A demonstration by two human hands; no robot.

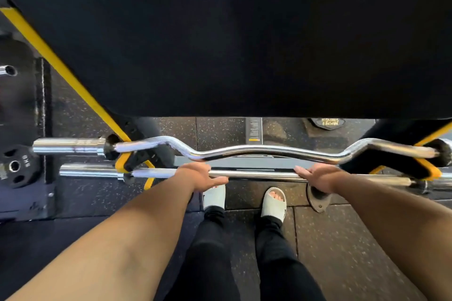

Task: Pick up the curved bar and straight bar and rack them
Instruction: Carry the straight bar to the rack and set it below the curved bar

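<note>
The chrome curved bar (264,151) lies across the yellow-and-black rack hooks, on the upper cradle (122,139). Just below it, the straight bar (256,175) runs level at the lower hooks (433,173). My left hand (198,176) wraps over the straight bar left of centre, thumb stretched along its underside. My right hand (318,177) grips the same bar right of centre, with a finger lying along the top. Both forearms reach forward from the bottom of the view. Whether the straight bar's weight rests on the hooks cannot be told.
A large black pad (244,44) fills the upper view above the bars. A small weight plate (14,166) and a chrome peg (8,71) sit at the far left. My feet in pale slides (274,203) stand on speckled rubber floor beside a metal foot plate (318,199).
</note>
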